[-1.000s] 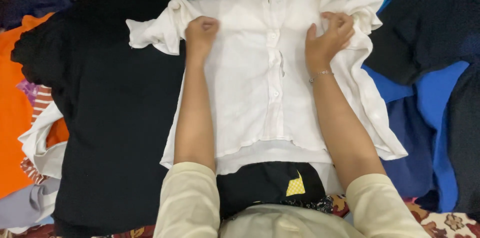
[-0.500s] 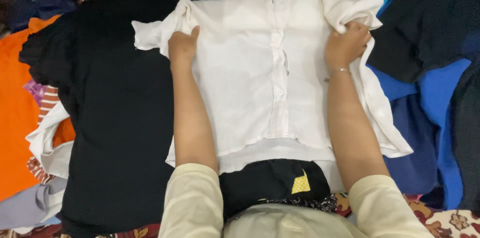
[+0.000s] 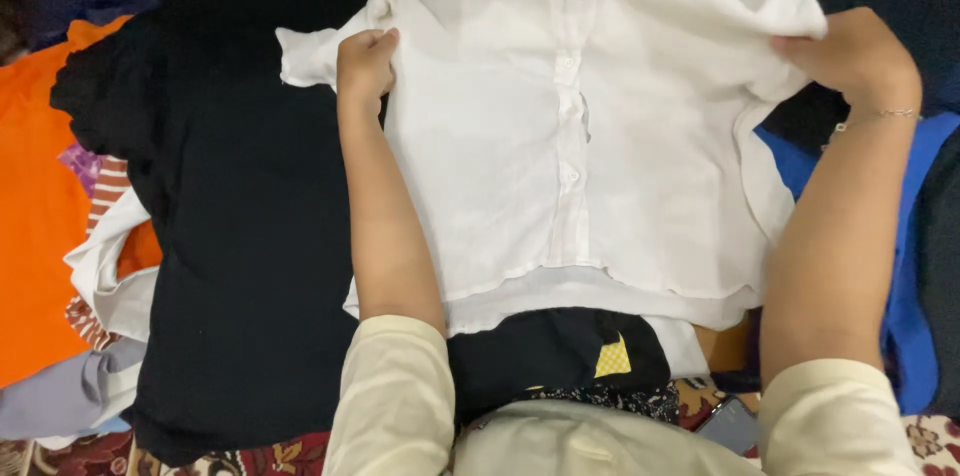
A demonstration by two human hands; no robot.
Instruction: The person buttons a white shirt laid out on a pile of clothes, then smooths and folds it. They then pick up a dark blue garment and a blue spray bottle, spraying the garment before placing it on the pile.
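Note:
A white button-front shirt [image 3: 570, 156] lies spread on a pile of clothes, collar away from me. My left hand [image 3: 366, 64] grips its left shoulder near the short sleeve. At the right shoulder my right hand [image 3: 850, 56], a thin bracelet on its wrist, is closed on the bunched sleeve fabric, pulled out to the right. A second white layer shows under the shirt's hem.
A large black garment [image 3: 240, 236] lies under and left of the shirt. Orange cloth [image 3: 40, 226] and a striped piece [image 3: 105, 196] sit at the far left. Blue fabric [image 3: 915, 336] lies on the right. A black item with a yellow patch [image 3: 612, 358] is near my lap.
Both hands have slid outward from the shirt's chest to its shoulders. The right hand has taken hold of the right sleeve and drawn it to the right.

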